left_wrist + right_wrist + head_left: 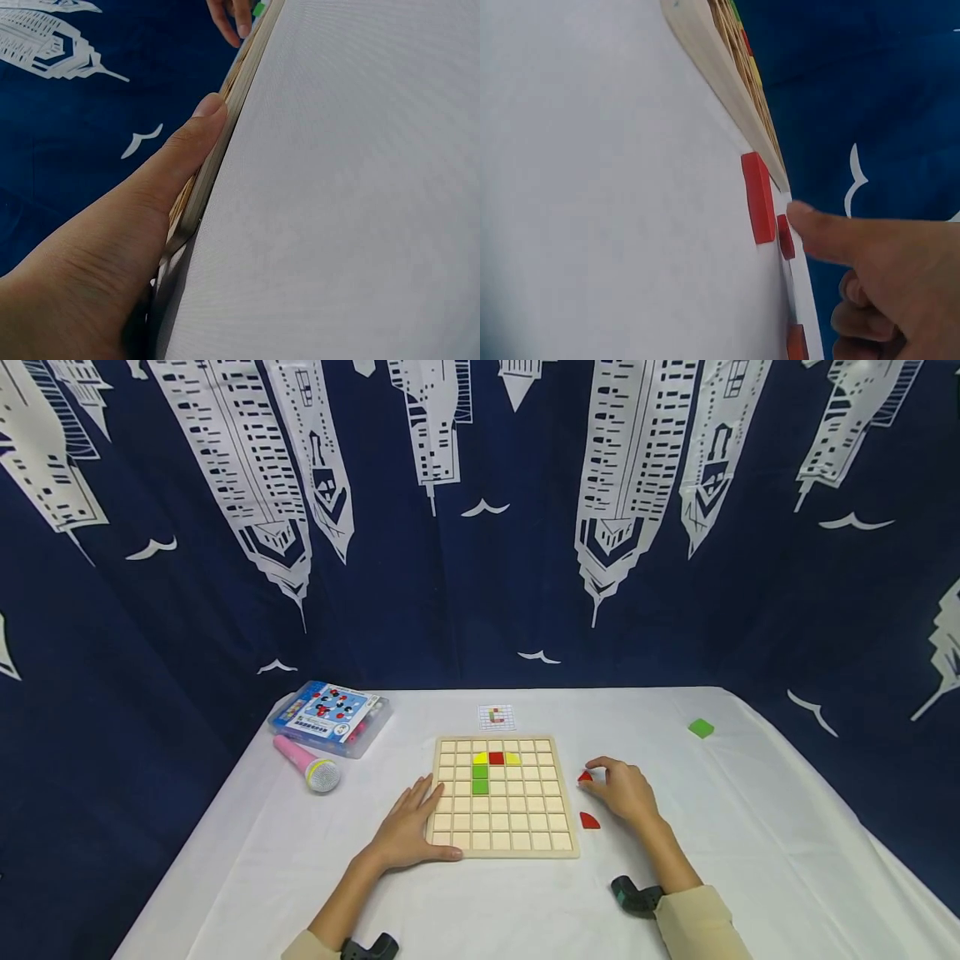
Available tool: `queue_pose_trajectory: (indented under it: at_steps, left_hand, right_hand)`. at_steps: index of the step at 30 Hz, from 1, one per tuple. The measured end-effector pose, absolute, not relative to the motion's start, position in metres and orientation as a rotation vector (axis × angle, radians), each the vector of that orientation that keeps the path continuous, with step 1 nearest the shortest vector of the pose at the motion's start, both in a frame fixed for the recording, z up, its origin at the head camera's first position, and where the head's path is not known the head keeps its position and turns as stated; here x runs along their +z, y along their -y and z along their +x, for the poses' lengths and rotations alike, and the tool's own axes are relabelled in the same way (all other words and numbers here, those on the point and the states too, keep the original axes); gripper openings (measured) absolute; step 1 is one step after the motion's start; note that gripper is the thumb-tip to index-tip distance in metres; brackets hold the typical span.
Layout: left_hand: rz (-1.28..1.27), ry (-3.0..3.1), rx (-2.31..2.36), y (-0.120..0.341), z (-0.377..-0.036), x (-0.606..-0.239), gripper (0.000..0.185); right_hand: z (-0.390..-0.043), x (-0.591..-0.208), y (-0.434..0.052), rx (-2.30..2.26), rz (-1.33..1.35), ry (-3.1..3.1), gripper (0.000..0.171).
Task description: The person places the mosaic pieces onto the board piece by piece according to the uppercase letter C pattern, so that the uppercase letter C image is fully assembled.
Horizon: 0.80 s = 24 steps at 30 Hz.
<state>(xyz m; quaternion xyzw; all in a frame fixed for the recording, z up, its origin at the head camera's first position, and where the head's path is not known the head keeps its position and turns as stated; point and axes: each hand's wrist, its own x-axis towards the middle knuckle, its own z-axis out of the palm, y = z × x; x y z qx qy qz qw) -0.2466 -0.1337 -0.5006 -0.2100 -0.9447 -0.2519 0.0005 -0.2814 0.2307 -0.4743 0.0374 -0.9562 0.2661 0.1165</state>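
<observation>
Red pieces lie just right of the wooden grid board (pixel 502 852), and everything I am doing sits on the white tabletop (pixel 750 827), so I start with that cloth: it is loose and creased, and a hard push could, I think, ruck it and slide the board askew. The board itself carries a red square, two yellow quarter pieces and two green squares near its top middle; if it shifts, those could hop out of their cells. My left hand (pixel 408 831) lies flat with straight, relaxed fingers against the board's left edge, holding nothing, only steadying it, so lifting it early is one risk. My right hand (pixel 621 789) has its fingers curled toward the small red piece (pixel 584 776) by the board's upper right side; fingertip touches it, though I cannot tell whether I truly pinch it. A weak grip on so thin a piece might let it skid. A second red quarter piece (pixel 589 820) lies near my wrist, easily nudged.
</observation>
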Motion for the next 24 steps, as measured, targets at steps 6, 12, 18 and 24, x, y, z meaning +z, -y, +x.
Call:
queue_pose_trajectory:
  at_steps: [6,12,18,24]
  left_hand:
    - [-0.656,2.962,-0.786,0.134,-0.247,-0.501,0.117]
    - [-0.654,2.968,-0.787,0.134,-0.247,-0.502,0.118]
    - [-0.671,2.957,-0.804,0.133,-0.246,-0.502,0.116]
    - [-0.677,2.96,-0.785,0.133,-0.248,-0.503,0.116]
  right_hand:
    - [-0.286,-0.48,-0.23,0.763,0.064,2.842,0.031]
    - [-0.29,-0.485,-0.226,0.856,0.159,2.806,0.029]
    - [-0.288,-0.486,-0.234,0.886,0.213,2.794,0.027]
    - [-0.289,-0.484,-0.252,0.794,0.069,2.802,0.032]
